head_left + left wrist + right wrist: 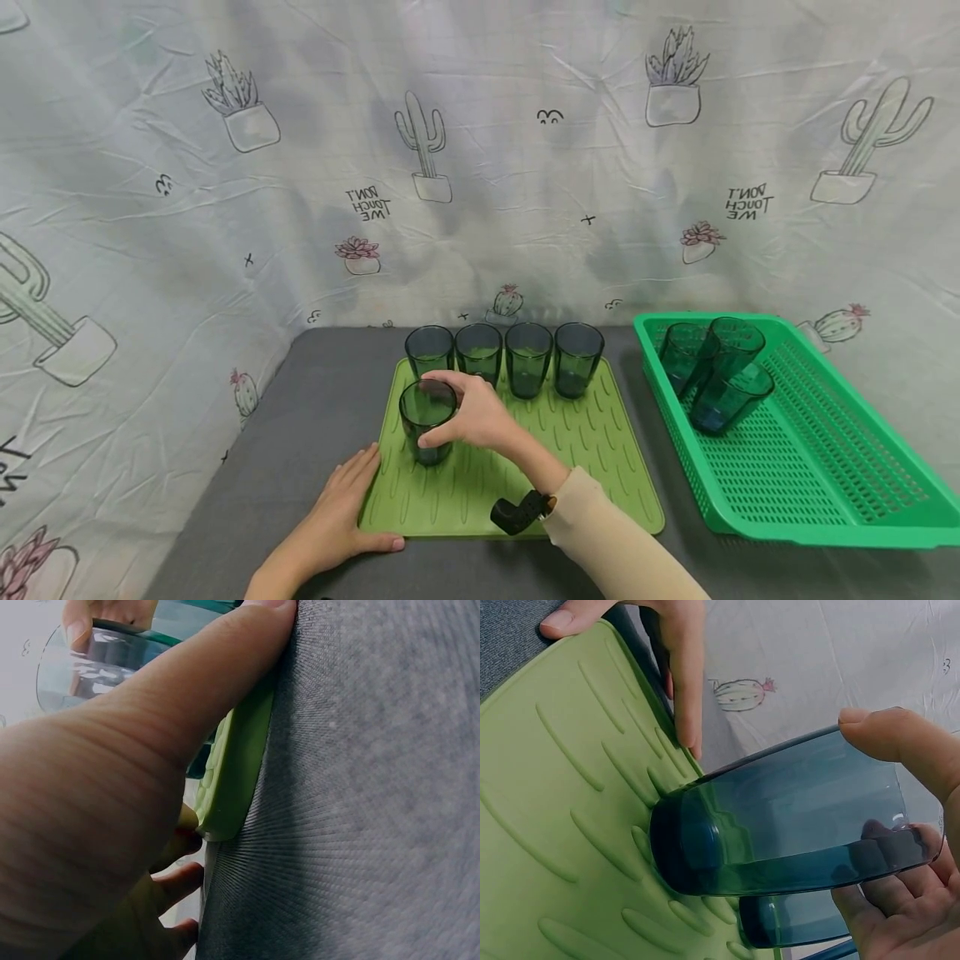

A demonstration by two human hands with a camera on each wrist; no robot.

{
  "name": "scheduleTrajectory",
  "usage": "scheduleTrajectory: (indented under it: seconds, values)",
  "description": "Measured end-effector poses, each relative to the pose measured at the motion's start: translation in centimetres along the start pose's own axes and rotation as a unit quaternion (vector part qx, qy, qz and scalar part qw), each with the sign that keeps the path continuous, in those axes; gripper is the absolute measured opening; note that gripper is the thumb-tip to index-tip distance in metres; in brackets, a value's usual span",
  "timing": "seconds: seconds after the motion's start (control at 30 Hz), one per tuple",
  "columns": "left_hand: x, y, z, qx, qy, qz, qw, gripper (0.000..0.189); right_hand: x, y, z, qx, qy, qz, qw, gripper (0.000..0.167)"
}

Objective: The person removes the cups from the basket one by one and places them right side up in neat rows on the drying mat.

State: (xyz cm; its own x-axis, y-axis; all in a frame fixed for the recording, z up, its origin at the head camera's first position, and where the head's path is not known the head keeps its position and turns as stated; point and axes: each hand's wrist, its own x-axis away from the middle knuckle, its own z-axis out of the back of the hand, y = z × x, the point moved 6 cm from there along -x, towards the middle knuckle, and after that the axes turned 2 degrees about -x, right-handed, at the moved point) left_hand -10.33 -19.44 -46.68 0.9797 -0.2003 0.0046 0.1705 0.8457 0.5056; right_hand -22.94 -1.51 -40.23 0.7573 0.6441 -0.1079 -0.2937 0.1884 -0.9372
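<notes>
My right hand (pixel 472 412) grips a dark tinted drinking glass (pixel 427 417) near its rim, thumb on one side and fingers on the other. The glass stands upright over the left part of a green ridged mat (pixel 480 500); in the right wrist view its thick base (pixel 682 844) is right at the mat's ridges. My left hand (pixel 337 512) rests at the mat's front left corner, fingers extended along the left edge and thumb along the front edge. Behind the held glass, several matching glasses (pixel 528 358) stand in a row along the mat's back edge.
To the right of the mat sits a green plastic basket (pixel 825 529) with slotted sides. Three more glasses (pixel 731 396) are in its back left part, some leaning. A grey cloth (pixel 277 433) covers the table, and a cactus-print curtain (pixel 495 167) hangs behind.
</notes>
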Motion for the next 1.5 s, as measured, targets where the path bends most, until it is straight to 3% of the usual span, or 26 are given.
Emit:
scheduleTrajectory:
  seconds: [0.9,1.5]
  values:
    - [-0.09,0.16,-0.02,0.001,0.003,-0.007,1.0000,0.126,0.31,0.26,-0.41,-0.018,0.019,0.003,0.9997,0.086]
    - [-0.03,-0.26,-0.18,-0.001,0.003,-0.006,1.0000,0.127,0.81,-0.37,-0.86,0.043,0.017,0.021,0.9987,0.093]
